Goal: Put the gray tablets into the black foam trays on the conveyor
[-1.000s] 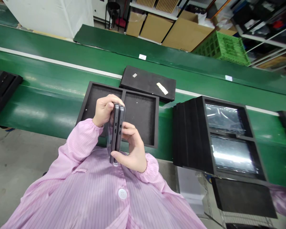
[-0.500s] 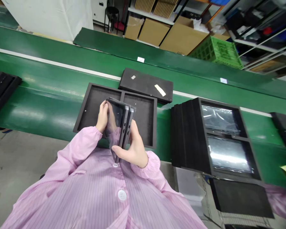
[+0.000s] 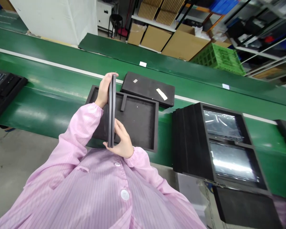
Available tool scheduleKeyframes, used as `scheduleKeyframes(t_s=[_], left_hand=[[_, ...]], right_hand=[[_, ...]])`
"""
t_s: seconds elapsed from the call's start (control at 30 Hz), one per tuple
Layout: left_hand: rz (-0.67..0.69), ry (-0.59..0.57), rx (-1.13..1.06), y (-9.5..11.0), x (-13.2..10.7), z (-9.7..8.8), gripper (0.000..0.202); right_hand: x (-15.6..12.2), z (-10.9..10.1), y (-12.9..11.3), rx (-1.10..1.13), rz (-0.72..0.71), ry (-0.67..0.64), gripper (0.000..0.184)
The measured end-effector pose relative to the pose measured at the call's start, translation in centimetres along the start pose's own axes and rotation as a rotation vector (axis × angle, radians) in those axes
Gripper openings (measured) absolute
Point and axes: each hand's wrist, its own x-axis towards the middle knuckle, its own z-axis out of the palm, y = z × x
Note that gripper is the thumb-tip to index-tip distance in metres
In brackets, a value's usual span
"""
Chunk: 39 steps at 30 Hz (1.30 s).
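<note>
Two dark tablets (image 3: 112, 111), pressed together and standing on edge, are held between my hands in front of my chest. My left hand (image 3: 106, 89) grips them at the far upper end. At the near lower end, my right hand (image 3: 121, 140) has its thumb and fingers around the pair. Their thin grey side edges face up, so the screens hardly show. Beneath them lies a black foam tray (image 3: 143, 122) with a short divider at its far side; its left part is partly hidden by my hands and the tablets.
Behind the tray is a flat black foam block (image 3: 147, 89) with tape pieces. To the right, several stacked black trays (image 3: 190, 140) stand on edge, the outer one holding two screens in clear film. Another black tray (image 3: 7, 92) sits at the left on the green bench (image 3: 50, 105).
The two tablets have turned from showing a screen face to edge-on, and moved slightly left. My left hand has shifted up to their far end, my right hand left with them.
</note>
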Motion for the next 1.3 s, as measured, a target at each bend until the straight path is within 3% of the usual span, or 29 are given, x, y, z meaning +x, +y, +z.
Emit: scheduleKeyframes(t_s=[0.1, 0.3, 0.8, 1.07, 1.3], left_hand=[[0.141, -0.118, 0.008, -0.8, 0.3, 0.2, 0.04], [0.142, -0.157, 0.063, -1.5, 0.4, 0.8, 0.04], [0.043, -0.106, 0.081, -3.4, 1.7, 0.9, 0.044], [0.018, -0.087, 0.062, -3.2, 1.5, 1.0, 0.038], [0.049, -0.094, 0.07, -2.7, 1.0, 1.2, 0.039]], right_hand=[[-0.5, 0.6, 1.6, 0.098, 0.067, -0.039, 0.098], [-0.4, 0.2, 1.8, 0.129, 0.107, -0.036, 0.109], [0.9, -0.6, 3.1, 0.358, 0.23, -0.038, 0.108], [0.8, -1.0, 2.9, 0.362, 0.284, -0.074, 0.109], [0.4, -1.5, 3.0, 0.445, 0.207, -0.092, 0.105]])
